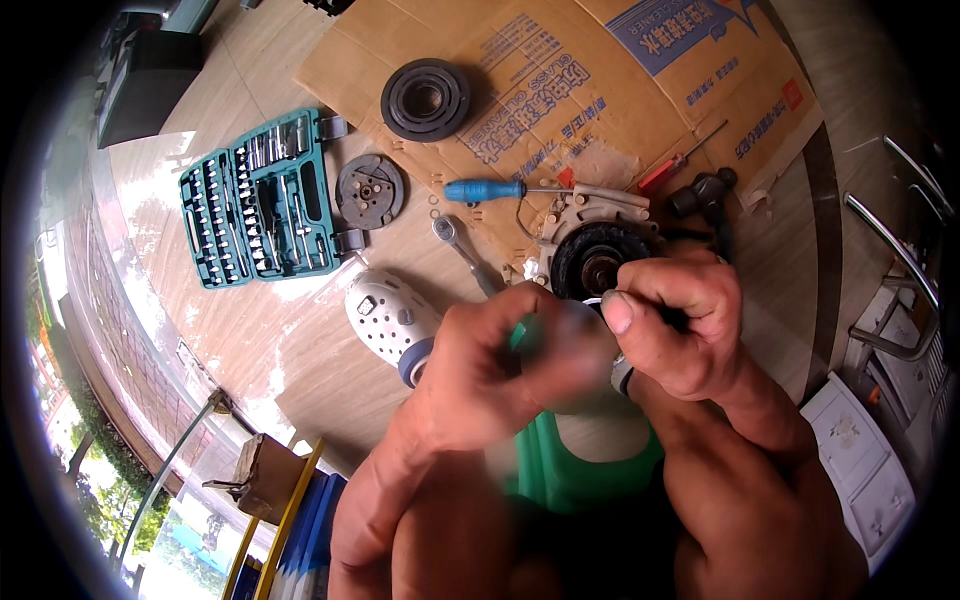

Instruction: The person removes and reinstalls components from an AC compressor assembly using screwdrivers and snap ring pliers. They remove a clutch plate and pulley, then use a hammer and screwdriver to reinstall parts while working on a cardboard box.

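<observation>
My right hand point(680, 320) is closed in a pinch. A small thin whitish piece point(592, 301) shows at its thumb tip; its kind is too small to tell. Facing it, my left hand point(490, 365) curls its fingers round something grey and blurred, which I cannot make out. Just beyond both hands lies a pale metal compressor body point(597, 203) with a black round front and a shaft in its middle. A blue-handled screwdriver point(485, 190) reaches toward it from the left. The ratchet wrench point(465, 255) lies on the floor beyond my left hand.
A dark pulley point(425, 100) rests on flattened cardboard point(650, 110), a round clutch plate point(370, 192) beside it. Left stands an open teal socket case point(262, 200). Right of the compressor are a red screwdriver point(665, 172) and a black hammer-like tool point(703, 195). My shoe point(390, 315) is near.
</observation>
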Available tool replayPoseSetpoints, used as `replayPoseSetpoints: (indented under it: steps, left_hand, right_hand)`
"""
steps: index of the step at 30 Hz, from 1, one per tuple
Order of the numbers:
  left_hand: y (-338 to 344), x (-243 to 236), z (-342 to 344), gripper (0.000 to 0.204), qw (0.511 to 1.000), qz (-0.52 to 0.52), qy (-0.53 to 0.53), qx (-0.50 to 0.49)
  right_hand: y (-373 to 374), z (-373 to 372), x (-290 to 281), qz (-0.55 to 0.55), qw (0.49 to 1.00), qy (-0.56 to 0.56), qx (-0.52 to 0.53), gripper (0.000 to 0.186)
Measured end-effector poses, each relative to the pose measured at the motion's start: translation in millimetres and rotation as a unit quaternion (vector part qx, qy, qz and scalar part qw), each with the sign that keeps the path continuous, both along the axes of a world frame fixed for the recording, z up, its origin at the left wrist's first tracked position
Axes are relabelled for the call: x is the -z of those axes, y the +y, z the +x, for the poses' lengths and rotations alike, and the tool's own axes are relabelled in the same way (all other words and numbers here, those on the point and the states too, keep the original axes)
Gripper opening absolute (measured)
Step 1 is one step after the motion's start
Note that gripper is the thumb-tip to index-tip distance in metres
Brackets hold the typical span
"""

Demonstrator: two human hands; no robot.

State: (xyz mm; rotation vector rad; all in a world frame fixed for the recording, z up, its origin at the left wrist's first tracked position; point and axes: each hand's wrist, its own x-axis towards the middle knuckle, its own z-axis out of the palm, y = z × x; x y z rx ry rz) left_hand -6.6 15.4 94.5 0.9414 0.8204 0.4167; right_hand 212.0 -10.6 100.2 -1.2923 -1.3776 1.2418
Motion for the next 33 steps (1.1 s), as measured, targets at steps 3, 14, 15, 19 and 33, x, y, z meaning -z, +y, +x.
replayPoseSetpoints:
  steps: [3, 14, 15, 19, 33]
  left_hand:
    - [1.1, 0.0, 1.6, 0.021, 1.0, 0.002, 0.002, 0.012]
    - [5.9, -3.7, 6.6, 0.033, 0.994, 0.093, 0.029, 0.051]
    - [7.6, -7.9, 7.0, 0.034, 0.992, 0.095, 0.05, 0.061]
    - [11.8, -17.8, 7.5, 0.036, 0.989, 0.081, 0.079, 0.095]
    - [0.9, -16.4, -3.2, 0.041, 0.992, 0.074, 0.033, 0.091]
  right_hand:
    - [-0.4, 0.4, -1.8, 0.005, 1.0, 0.001, -0.002, 0.035]
    - [-3.9, 5.1, 1.7, 0.023, 0.998, 0.023, -0.045, 0.038]
    - [-5.0, 6.0, 2.1, 0.023, 0.999, 0.018, -0.046, 0.038]
    - [-6.5, 7.2, 0.8, 0.026, 0.998, 0.017, -0.056, 0.038]
    - [-7.0, -3.0, -6.3, 0.09, 0.989, -0.001, -0.119, 0.035]
